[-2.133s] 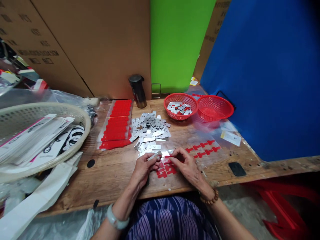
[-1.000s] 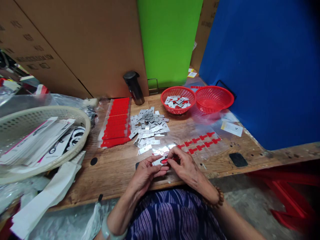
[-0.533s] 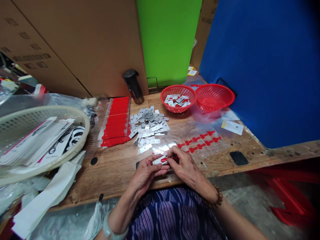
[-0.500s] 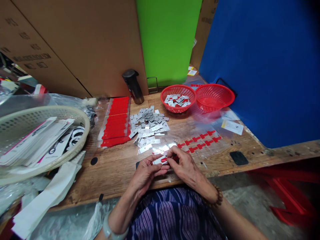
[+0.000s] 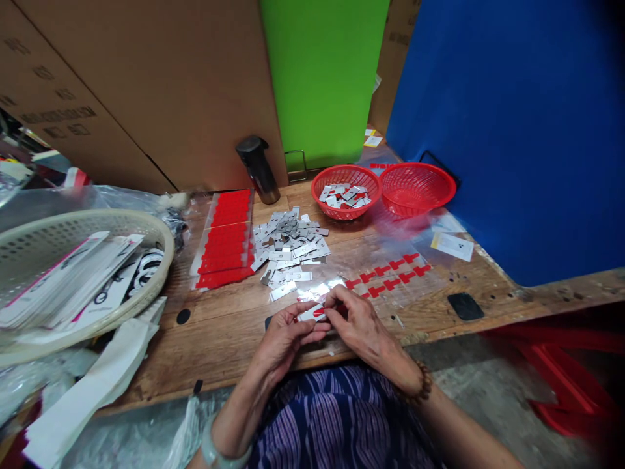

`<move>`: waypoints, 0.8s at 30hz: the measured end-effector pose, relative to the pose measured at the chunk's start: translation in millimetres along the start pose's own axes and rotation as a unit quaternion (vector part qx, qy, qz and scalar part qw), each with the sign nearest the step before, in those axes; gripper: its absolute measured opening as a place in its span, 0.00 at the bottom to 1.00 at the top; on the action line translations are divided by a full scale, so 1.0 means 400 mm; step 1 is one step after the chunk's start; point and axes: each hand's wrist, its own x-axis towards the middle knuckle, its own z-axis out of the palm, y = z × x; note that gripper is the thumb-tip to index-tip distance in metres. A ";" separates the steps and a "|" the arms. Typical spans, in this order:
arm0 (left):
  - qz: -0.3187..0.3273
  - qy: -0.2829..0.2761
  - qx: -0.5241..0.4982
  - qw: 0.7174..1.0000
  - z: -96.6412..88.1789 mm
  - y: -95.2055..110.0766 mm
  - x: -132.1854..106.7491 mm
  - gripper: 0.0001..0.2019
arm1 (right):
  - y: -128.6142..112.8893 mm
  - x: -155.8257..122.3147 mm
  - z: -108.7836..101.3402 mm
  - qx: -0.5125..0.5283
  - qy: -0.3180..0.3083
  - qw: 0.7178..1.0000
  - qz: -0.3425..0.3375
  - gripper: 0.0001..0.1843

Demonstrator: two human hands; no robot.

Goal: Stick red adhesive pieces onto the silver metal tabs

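Between thumb and fingers, my left hand (image 5: pixel 286 335) pinches a small silvery metal plate (image 5: pixel 307 315). A red sticker (image 5: pixel 319 312) lies on the plate's right end, and my right hand (image 5: pixel 359 322) has its thumb and forefinger closed on that end. Just beyond my hands is a heap of similar metal plates (image 5: pixel 293 247). To the right of the heap, a clear sheet with rows of red stickers (image 5: pixel 390 273) lies flat, its near left part hidden by my right hand.
A stack of red sticker sheets (image 5: pixel 224 238) lies left of the heap, near a dark bottle (image 5: pixel 258 169). One red basket (image 5: pixel 346 170) holds plates; another red basket (image 5: pixel 417 189) stands beside it. A large pale basket (image 5: pixel 168 260) with printed cards is at left. Boards rise behind.
The view has shifted very slightly. Both hands keep nearly the same place and grip on the metal plate.
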 end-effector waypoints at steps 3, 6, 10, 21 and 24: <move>-0.002 0.002 0.002 1.000 0.001 0.001 -0.001 0.20 | 0.002 0.000 0.002 -0.002 0.001 1.000 0.001 0.06; -0.002 0.002 0.004 1.000 0.002 0.002 -0.002 0.19 | 0.005 0.000 0.004 0.000 0.000 1.000 0.000 0.06; -0.001 0.002 0.000 1.000 0.001 0.003 -0.002 0.20 | 0.006 0.000 0.006 0.003 0.001 1.000 0.008 0.05; 0.051 0.005 0.055 0.997 -0.016 -0.025 0.021 0.21 | -0.003 -0.001 0.009 0.009 -0.001 1.000 0.010 0.06; 0.091 0.009 0.086 0.992 -0.020 -0.034 0.026 0.20 | -0.017 -0.004 0.006 0.016 -0.005 1.000 0.024 0.06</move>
